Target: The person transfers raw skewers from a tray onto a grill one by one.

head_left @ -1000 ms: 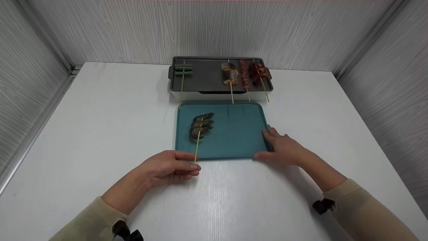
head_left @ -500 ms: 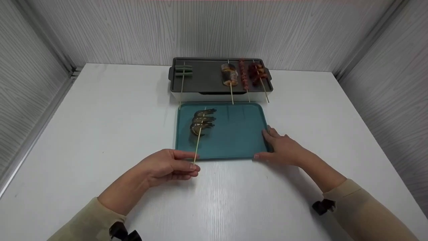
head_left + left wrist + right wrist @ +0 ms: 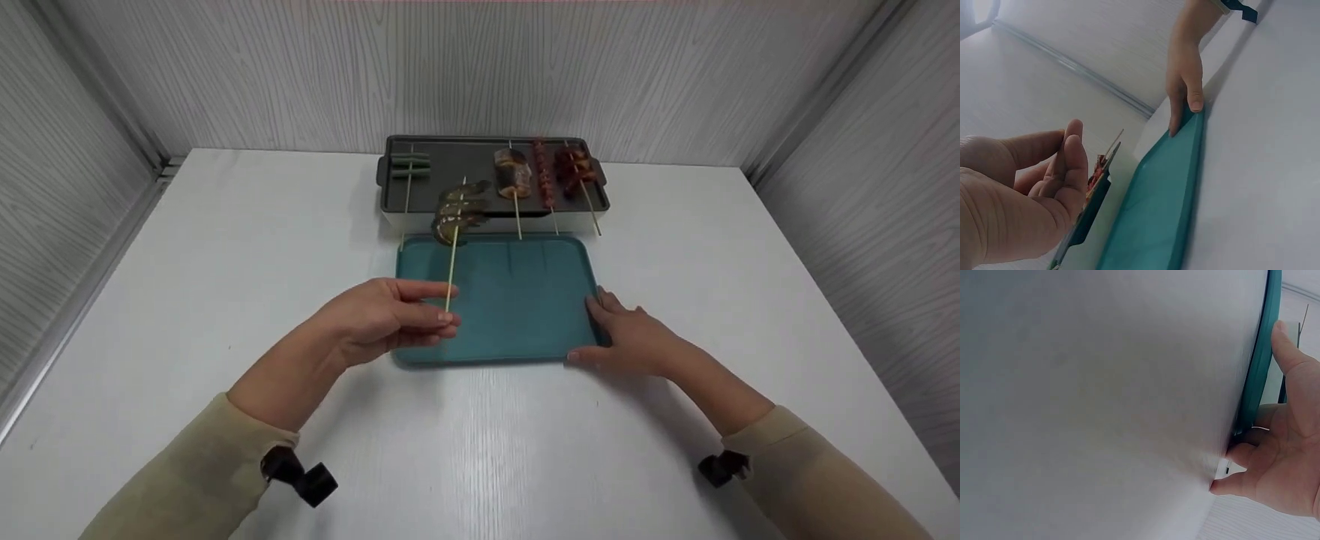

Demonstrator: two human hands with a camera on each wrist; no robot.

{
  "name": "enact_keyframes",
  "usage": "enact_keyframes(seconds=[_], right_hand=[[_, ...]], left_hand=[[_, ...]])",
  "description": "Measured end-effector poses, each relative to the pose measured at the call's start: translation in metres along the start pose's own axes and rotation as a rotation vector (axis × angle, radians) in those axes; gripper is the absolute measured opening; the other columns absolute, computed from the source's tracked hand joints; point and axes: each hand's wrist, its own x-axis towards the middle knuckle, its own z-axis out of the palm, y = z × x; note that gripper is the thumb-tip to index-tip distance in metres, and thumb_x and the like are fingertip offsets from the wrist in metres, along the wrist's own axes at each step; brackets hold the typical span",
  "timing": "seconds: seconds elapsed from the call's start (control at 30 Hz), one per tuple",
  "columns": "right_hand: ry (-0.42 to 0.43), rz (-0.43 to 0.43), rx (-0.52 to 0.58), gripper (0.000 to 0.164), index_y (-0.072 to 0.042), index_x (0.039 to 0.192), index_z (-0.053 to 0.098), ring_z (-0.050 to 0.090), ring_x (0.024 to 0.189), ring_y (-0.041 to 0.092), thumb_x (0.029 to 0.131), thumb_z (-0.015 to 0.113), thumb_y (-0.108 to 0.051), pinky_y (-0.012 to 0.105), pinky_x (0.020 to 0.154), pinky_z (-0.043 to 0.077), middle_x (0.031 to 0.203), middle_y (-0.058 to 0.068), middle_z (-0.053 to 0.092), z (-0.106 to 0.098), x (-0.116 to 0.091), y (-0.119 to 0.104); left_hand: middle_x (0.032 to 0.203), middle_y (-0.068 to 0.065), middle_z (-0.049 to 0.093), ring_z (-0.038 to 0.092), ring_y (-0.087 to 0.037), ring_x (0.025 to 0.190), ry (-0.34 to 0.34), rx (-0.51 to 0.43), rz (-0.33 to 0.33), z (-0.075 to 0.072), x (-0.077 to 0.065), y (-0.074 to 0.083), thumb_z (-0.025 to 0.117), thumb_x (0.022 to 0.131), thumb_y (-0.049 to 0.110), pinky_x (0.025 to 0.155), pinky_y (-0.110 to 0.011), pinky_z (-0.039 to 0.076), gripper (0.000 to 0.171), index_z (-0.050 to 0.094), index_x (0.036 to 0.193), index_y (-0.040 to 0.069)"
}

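My left hand (image 3: 397, 319) pinches the bare lower end of a shrimp skewer (image 3: 460, 214) between thumb and fingers. The skewer points away from me, its several grey-brown shrimp overlapping the front of the grill plate in the head view. A teal tray (image 3: 517, 300) lies below. My right hand (image 3: 634, 337) holds the tray's near right corner, thumb at the front rim and fingers along the right side. In the left wrist view the left hand (image 3: 1044, 180) shows its curled fingers, but the skewer is hidden. The right wrist view shows the right hand (image 3: 1289, 433) against the tray rim (image 3: 1261, 354).
Behind the tray stands a dark grill plate (image 3: 469, 157) on a white base. It carries a green vegetable skewer (image 3: 410, 166) on the left. On the right are a chunky browned skewer (image 3: 513, 174), a thin red one (image 3: 543, 176) and a dark red one (image 3: 576, 172).
My left hand has lifted the shrimp skewer from over the tray and moved it forward to the grill plate's front. The right hand stays at the tray corner.
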Motion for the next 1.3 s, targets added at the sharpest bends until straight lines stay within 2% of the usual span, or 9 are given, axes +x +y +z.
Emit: enact_keyframes(seconds=[0.17, 0.33, 0.53, 0.7, 0.97, 1.13, 1.3], right_hand=[[-0.003, 0.014, 0.005, 0.119, 0.000, 0.168, 0.020, 0.024, 0.154, 0.053, 0.091, 0.063, -0.079, 0.066, 0.123, 0.020, 0.175, 0.024, 0.009, 0.002, -0.001, -0.001], [0.000, 0.016, 0.003, 0.117, 0.000, 0.168, 0.020, 0.023, 0.156, 0.051, 0.092, 0.063, -0.077, 0.066, 0.124, 0.019, 0.175, 0.024, 0.009, 0.001, -0.002, -0.003], [0.000, 0.016, 0.006, 0.117, 0.000, 0.168, 0.019, 0.021, 0.156, 0.051, 0.092, 0.063, -0.077, 0.066, 0.124, 0.019, 0.175, 0.024, 0.009, 0.000, -0.003, -0.003], [-0.002, 0.017, 0.003, 0.117, -0.001, 0.168, 0.019, 0.021, 0.156, 0.050, 0.092, 0.063, -0.078, 0.066, 0.124, 0.019, 0.175, 0.023, 0.009, 0.000, -0.002, -0.003], [-0.005, 0.021, 0.011, 0.117, -0.002, 0.169, 0.019, 0.020, 0.157, 0.050, 0.091, 0.064, -0.078, 0.066, 0.124, 0.020, 0.176, 0.021, 0.007, -0.001, -0.001, -0.002], [-0.007, 0.017, 0.012, 0.115, -0.002, 0.169, 0.019, 0.019, 0.158, 0.046, 0.093, 0.064, -0.075, 0.065, 0.125, 0.019, 0.176, 0.019, 0.006, 0.000, -0.002, 0.000], [-0.011, 0.029, 0.014, 0.116, -0.004, 0.169, 0.018, 0.019, 0.157, 0.049, 0.092, 0.063, -0.077, 0.064, 0.124, 0.021, 0.177, 0.018, 0.006, 0.000, -0.002, -0.001]], left_hand=[[0.112, -0.008, 0.078, 0.076, -0.015, 0.098, 0.023, -0.025, 0.004, 0.002, 0.017, 0.019, 0.064, 0.104, -0.002, 0.092, -0.028, 0.059, 0.054, 0.051, 0.157, 0.003], [0.110, -0.007, 0.077, 0.076, -0.014, 0.096, 0.054, -0.048, 0.011, 0.001, 0.038, 0.034, 0.061, 0.106, -0.003, 0.090, -0.027, 0.059, 0.053, 0.051, 0.157, 0.005], [0.105, -0.007, 0.077, 0.076, -0.015, 0.092, 0.095, -0.075, 0.018, -0.004, 0.063, 0.044, 0.062, 0.105, -0.002, 0.085, -0.026, 0.059, 0.052, 0.054, 0.155, 0.006], [0.103, -0.008, 0.076, 0.075, -0.016, 0.091, 0.126, -0.102, 0.008, -0.008, 0.082, 0.048, 0.064, 0.104, -0.003, 0.082, -0.027, 0.059, 0.054, 0.054, 0.156, 0.006], [0.116, -0.012, 0.072, 0.074, -0.016, 0.092, 0.163, -0.126, 0.002, -0.011, 0.107, 0.048, 0.063, 0.104, -0.003, 0.082, -0.028, 0.058, 0.056, 0.050, 0.158, 0.006], [0.121, -0.012, 0.069, 0.071, -0.017, 0.096, 0.173, -0.124, -0.014, -0.011, 0.119, 0.047, 0.062, 0.105, -0.002, 0.082, -0.028, 0.056, 0.056, 0.049, 0.159, 0.008], [0.119, -0.012, 0.069, 0.071, -0.017, 0.095, 0.183, -0.152, -0.036, -0.012, 0.125, 0.045, 0.062, 0.105, -0.002, 0.082, -0.028, 0.057, 0.055, 0.050, 0.158, 0.008]])
